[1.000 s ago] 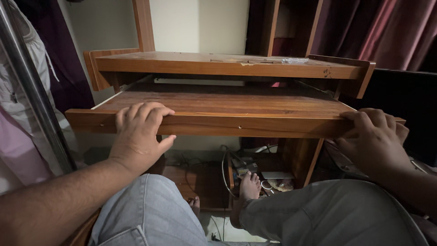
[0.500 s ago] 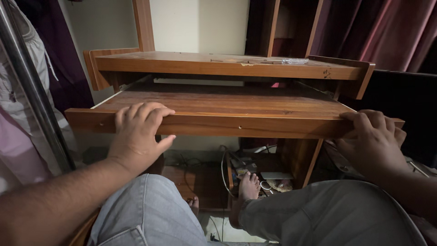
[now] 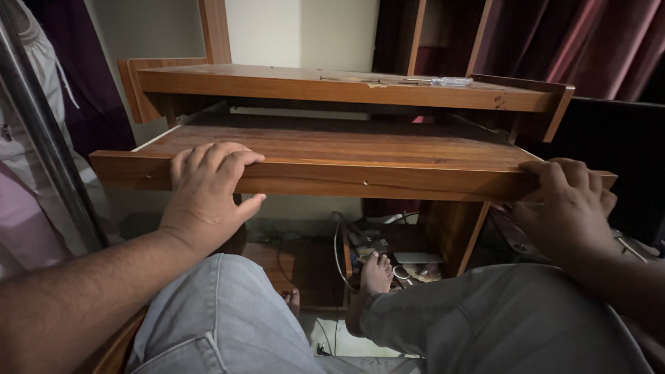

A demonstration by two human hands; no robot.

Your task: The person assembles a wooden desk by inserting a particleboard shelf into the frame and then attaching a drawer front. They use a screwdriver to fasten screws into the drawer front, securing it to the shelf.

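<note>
From the head view we see no packages, labels or signs we can make out. A small clear item (image 3: 450,81) lies near the right rear edge of the wooden desk top (image 3: 332,86). Below it the pull-out tray (image 3: 332,149) stands drawn forward. Our left hand (image 3: 208,190) grips the tray's front edge near its left corner, fingers curled over the top, thumb underneath. Our right hand (image 3: 571,204) clasps the front right corner, fingers bent over the edge. Under the tray a bare foot (image 3: 376,273) rests among cables (image 3: 346,242).
</note>
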